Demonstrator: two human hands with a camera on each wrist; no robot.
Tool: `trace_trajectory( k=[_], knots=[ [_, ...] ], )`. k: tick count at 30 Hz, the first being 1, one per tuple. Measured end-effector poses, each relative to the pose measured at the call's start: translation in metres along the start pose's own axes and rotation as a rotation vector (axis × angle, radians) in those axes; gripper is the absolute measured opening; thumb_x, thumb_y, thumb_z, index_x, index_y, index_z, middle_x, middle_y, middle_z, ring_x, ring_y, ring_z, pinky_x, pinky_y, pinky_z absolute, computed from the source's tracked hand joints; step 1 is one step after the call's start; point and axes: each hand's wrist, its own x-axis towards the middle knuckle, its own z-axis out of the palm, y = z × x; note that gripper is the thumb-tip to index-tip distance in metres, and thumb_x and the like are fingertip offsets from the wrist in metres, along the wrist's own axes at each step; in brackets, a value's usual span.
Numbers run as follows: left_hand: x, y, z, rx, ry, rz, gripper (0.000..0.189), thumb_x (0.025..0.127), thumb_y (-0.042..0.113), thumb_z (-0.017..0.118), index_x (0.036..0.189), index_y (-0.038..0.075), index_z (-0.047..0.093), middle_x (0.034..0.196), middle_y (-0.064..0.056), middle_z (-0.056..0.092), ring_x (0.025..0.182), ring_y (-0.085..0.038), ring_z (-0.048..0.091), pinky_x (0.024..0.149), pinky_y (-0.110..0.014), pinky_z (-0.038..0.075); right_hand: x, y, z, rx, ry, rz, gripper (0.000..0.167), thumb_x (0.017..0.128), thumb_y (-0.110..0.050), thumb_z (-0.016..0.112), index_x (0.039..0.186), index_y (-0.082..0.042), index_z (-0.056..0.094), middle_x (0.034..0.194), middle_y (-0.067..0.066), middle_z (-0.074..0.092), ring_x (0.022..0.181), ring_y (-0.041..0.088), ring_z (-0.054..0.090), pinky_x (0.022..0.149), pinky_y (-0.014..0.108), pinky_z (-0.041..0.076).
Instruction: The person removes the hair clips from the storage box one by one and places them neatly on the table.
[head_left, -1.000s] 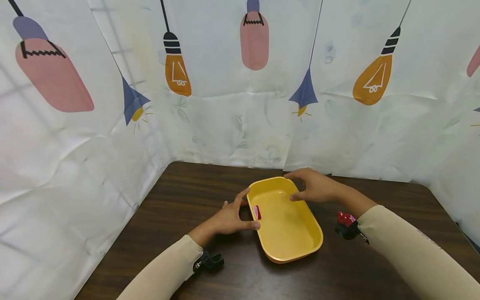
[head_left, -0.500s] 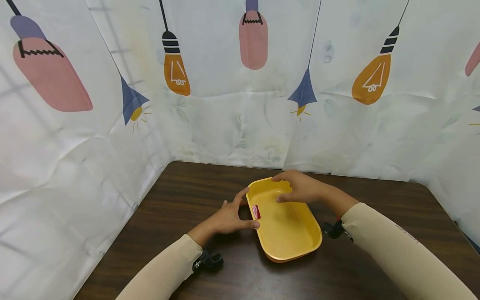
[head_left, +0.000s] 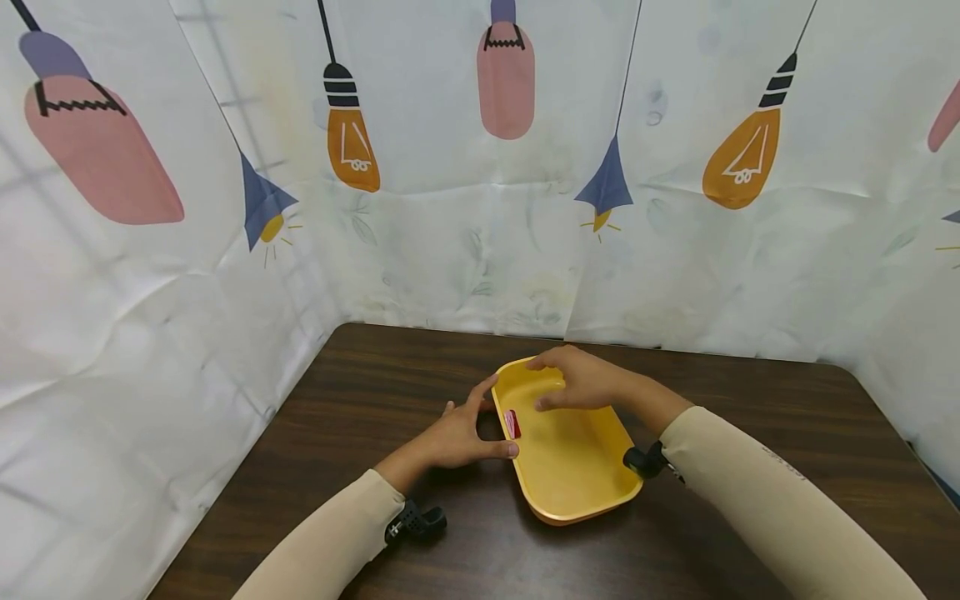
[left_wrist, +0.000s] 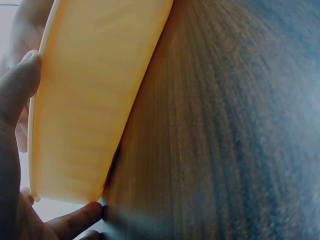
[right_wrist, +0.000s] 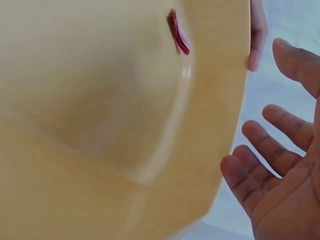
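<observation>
A yellow rectangular tray (head_left: 577, 467) with a raised rim sits on the dark wooden table. My left hand (head_left: 453, 435) spans its left side, thumb near the rim and index fingertip at the far left corner. In the left wrist view the left thumb (left_wrist: 27, 75) lies along the rim, with fingers low by the tray's corner. Over the far end hovers my right hand (head_left: 585, 379), fingers spread and loosely bent, holding nothing. A small folded red-and-pink piece (right_wrist: 179, 32) rests inside the tray against the left wall.
The dark wood-grain table (head_left: 375, 400) reaches back to a white sheet (head_left: 450, 250) printed with lamps and bulbs. A black wrist camera (head_left: 647, 460) on the right arm overlaps the tray's right rim in the head view.
My right hand has moved left over the tray's far end. The red packet on the table to the right is now hidden behind the right arm. My left hand has stayed put.
</observation>
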Motion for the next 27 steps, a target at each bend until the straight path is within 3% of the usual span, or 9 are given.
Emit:
trace_trajectory(
  k=[9,27],
  knots=[
    [0.000,0.000,0.000,0.002,0.006,0.007,0.118,0.080,0.073,0.073,0.165,0.030,0.003,0.147,-0.010,0.054,0.130,-0.030,0.057,0.118,-0.067,0.003,0.010,-0.003,0.014,0.002,-0.037,-0.016,0.064,0.091,-0.039,0.080,0.143,-0.008,0.059,0.145,0.007,0.057,0.138,0.028,0.047,0.115,0.048,0.035],
    [0.000,-0.003,0.001,-0.010,0.011,0.030,0.118,0.081,0.071,0.075,0.165,0.030,0.003,0.146,-0.014,0.054,0.133,-0.031,0.055,0.118,-0.068,0.003,0.029,-0.010,0.042,-0.072,-0.087,-0.057,0.058,0.086,-0.033,0.084,0.136,-0.007,0.065,0.134,0.004,0.064,0.128,0.025,0.055,0.112,0.043,0.039]
  ],
)
